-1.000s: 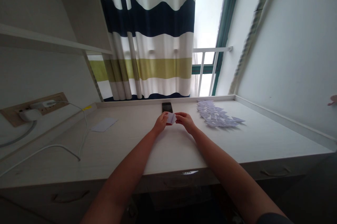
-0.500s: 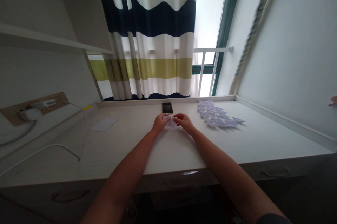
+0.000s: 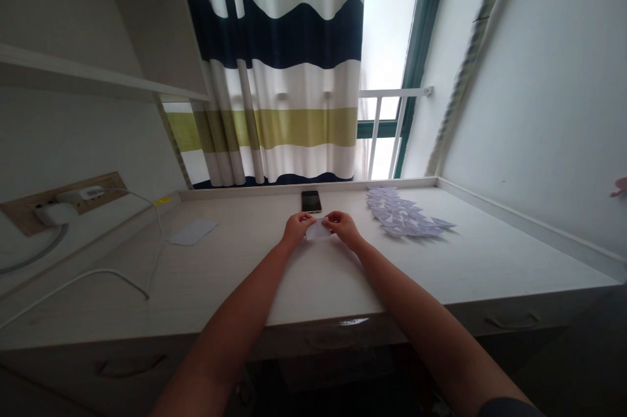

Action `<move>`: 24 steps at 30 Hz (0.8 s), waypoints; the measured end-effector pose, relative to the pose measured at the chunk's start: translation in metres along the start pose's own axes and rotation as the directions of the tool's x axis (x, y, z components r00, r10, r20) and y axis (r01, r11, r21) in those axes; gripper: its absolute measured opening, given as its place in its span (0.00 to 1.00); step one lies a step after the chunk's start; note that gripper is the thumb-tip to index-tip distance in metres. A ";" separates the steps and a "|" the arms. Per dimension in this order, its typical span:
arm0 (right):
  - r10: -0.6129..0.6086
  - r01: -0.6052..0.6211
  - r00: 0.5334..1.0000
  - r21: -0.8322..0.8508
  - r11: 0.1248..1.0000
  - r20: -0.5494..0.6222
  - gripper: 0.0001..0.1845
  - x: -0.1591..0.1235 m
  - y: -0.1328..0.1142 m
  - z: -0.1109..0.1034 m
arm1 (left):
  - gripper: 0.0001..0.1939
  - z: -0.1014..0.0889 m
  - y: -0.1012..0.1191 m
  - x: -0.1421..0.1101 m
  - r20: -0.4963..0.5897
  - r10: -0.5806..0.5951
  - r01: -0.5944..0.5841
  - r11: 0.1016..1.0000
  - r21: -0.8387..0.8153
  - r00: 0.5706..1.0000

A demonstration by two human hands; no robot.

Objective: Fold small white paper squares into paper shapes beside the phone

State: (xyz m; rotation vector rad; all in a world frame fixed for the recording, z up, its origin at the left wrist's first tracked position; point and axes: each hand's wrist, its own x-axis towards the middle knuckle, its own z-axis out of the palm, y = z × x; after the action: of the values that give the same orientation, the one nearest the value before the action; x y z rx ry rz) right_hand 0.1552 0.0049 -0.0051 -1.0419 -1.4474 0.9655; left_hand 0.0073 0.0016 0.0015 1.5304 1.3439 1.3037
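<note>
The left hand and right hand both pinched one small white paper over the desk, near one smartphone; rightward lay folded papers, too overlapped for me to count.

Between the phone and folded papers, the table offered a gap; leftward, a white cable obstructed passage.

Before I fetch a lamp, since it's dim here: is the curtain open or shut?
Partly open: the curtain stops short on the right, leaving bright window uncovered.
</note>
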 end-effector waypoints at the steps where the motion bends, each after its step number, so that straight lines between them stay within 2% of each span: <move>1: -0.014 0.014 1.000 -0.025 1.000 -0.012 0.09 0.001 0.001 0.000 | 0.08 0.001 0.000 0.000 0.001 -0.030 0.030 0.999 -0.041 1.000; 6: -0.165 0.147 0.986 -0.288 0.946 -0.038 0.06 -0.001 0.001 0.000 | 0.07 0.004 0.002 0.000 0.012 -0.177 0.175 0.954 -0.245 0.984; 8: -0.265 0.234 0.964 -0.438 0.868 -0.009 0.05 -0.005 -0.004 0.000 | 0.07 0.004 0.004 -0.001 0.026 -0.227 0.223 0.919 -0.325 0.974; 12: -0.420 0.412 0.895 -0.637 0.651 0.150 0.08 -0.013 -0.013 0.000 | 0.09 0.002 0.008 -0.003 0.036 -0.282 0.270 0.865 -0.423 0.959; 15: -0.445 0.483 0.857 -0.706 0.518 0.260 0.10 -0.017 -0.017 0.002 | 0.08 0.002 0.008 -0.003 0.025 -0.301 0.276 0.837 -0.472 0.953; 17: -0.443 0.517 0.838 -0.720 0.462 0.318 0.11 -0.017 -0.016 0.003 | 0.08 0.002 0.007 -0.002 0.034 -0.321 0.292 0.805 -0.516 0.946; 24: -0.438 0.574 0.802 -0.727 0.377 0.406 0.11 -0.014 -0.013 0.003 | 0.07 0.003 0.005 0.000 0.044 -0.354 0.321 0.781 -0.536 0.934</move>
State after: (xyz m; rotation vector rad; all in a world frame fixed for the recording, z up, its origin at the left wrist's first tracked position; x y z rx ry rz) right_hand 0.1521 -0.0125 0.0029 -1.0348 -2.2726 -0.2073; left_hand 0.0113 0.0006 0.0052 0.8247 1.0927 1.3460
